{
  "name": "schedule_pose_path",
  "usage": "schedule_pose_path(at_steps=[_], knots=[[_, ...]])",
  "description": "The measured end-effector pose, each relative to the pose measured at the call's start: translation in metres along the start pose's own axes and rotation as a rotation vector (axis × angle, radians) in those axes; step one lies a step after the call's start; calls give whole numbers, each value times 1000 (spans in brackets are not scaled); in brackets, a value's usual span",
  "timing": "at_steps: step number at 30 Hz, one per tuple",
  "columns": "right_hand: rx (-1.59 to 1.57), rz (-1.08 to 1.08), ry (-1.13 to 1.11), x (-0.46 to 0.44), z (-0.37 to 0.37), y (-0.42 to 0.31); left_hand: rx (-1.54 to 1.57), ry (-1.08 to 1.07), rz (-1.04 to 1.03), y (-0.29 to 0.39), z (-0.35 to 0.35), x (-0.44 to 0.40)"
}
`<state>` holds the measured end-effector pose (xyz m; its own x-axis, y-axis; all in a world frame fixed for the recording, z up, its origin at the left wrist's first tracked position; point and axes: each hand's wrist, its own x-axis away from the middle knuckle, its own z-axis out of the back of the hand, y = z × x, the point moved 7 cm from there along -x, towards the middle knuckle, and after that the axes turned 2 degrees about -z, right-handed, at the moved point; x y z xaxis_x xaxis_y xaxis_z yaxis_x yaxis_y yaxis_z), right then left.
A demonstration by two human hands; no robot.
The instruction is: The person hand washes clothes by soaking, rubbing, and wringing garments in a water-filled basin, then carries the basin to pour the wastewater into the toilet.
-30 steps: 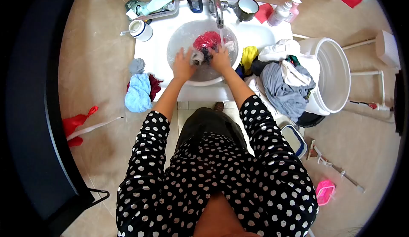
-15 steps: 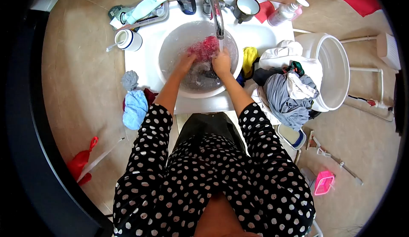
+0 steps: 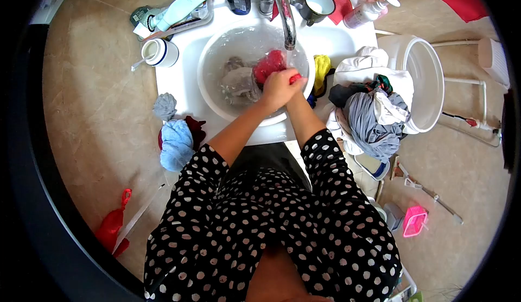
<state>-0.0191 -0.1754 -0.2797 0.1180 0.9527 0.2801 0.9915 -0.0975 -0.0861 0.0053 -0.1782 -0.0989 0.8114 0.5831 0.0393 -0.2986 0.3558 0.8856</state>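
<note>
Both my hands are together at the right side of a white round basin (image 3: 209,93) of water. My left hand (image 3: 278,88) is closed round a wet red cloth (image 3: 269,66), whose bulk bulges out above the fingers. Behind it, my right hand (image 3: 296,89) is partly hidden and closed on the same cloth; a red bit pokes out between the hands. Water runs from the faucet (image 3: 287,27) just above them. A pale greyish cloth (image 3: 239,82) lies in the water left of the red one.
Right of the basin lie a yellow cloth (image 3: 321,68) and a heap of grey and white laundry (image 3: 374,120) beside a white bucket (image 3: 426,85). An enamel mug (image 3: 317,7) and a pump bottle (image 3: 369,13) stand behind. A light blue cloth (image 3: 176,144) hangs at the left edge.
My hands have come up out of the water and closed together, bringing the red cloth toward me and to the right. The pale cloth now shows at the left of the basin.
</note>
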Motion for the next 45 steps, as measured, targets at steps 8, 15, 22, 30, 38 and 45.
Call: schedule_pose_path(at_steps=[8,15,22,30,38,45], knots=[[613,72,613,44,-105,-11,-290,350,210,-88,69,-39],[1025,459,675,61,-57,-52,-668,337,-290,-78,68,2],[419,121,723,42,-26,-6,-291,144,-30,-89,31,-1],[74,99,469,27,-19,-1,-180,185,-207,-1,25,12],[405,235,455,60,-78,-57,-557,321,198,-119,92,-30],[1387,365,722,53,-40,-59,-854,-47,48,-82,38,1]])
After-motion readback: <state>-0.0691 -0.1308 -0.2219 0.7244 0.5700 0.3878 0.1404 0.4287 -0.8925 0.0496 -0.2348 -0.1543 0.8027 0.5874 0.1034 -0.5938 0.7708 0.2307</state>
